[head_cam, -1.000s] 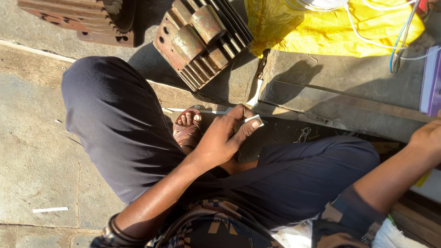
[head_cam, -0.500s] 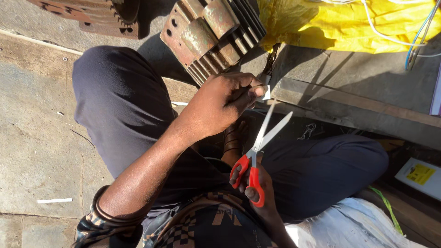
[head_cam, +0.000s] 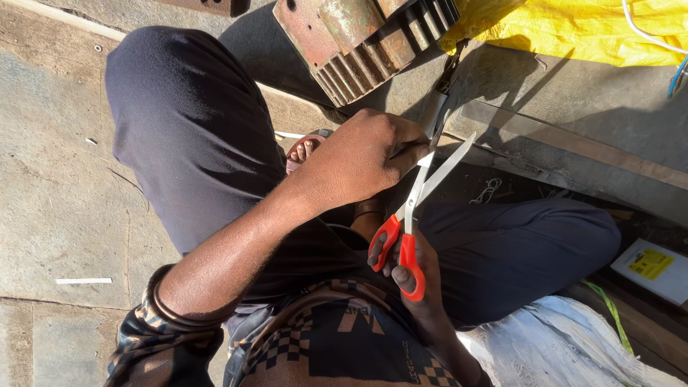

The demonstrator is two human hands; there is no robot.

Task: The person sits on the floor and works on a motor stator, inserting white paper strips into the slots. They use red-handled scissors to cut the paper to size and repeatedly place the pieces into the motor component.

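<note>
Outdoor work area in strong sunlight with hard-edged shadows. Ground: grey stone slabs (head_cam: 57, 215) with visible joints; a short white stick (head_cam: 84, 280) lies on one slab. Top centre: a rusty finned metal casting (head_cam: 358, 36). Top right: a crumpled yellow sheet (head_cam: 573, 29) on a raised stone ledge (head_cam: 573, 107). Lower right: a white plastic sack (head_cam: 559, 344) and a white box with a yellow label (head_cam: 652, 269).

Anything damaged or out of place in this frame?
The finned metal casting ahead is rusty, paint flaking. A white stick lies loose on the stone floor. The red-handled scissors are open in the right hand, blades near the left hand.
</note>
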